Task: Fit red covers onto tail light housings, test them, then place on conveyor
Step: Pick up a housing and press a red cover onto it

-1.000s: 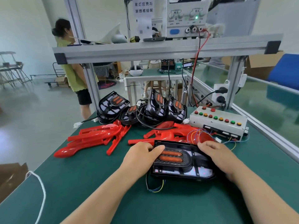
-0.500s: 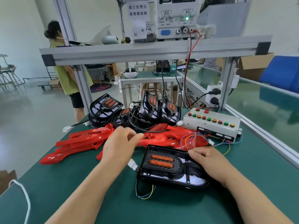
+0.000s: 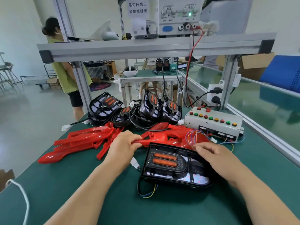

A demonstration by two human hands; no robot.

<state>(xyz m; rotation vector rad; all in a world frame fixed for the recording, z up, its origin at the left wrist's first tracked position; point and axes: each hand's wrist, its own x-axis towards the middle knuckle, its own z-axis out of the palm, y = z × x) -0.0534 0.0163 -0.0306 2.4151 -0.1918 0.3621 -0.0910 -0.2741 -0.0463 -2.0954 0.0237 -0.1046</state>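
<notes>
A white cord lies along the near left of the green table. Near the middle the black tail light housing lies flat and face up. Its long axis runs left to right, its two orange lenses sit towards the left and its rounded end points right. Loose wires trail from its near left corner, and a white connector lies just beside its left edge.

The left hand clenches round the narrow left end of a red cover. This cover lies lengthways, left to right, just beyond the housing's far edge. The right hand rests on the housing's far right rim with its fingers curled. It is blurred, so I cannot tell whether it grasps the rim or the cover.

More red covers are heaped to the left. Behind them several spare housings lean together amid black cables. The button box stands to the right of these, and coloured leads run from it over the held cover's wide end.

An aluminium beam crosses above and carries a power supply. The green conveyor runs along the right. A person in a green top stands far left
</notes>
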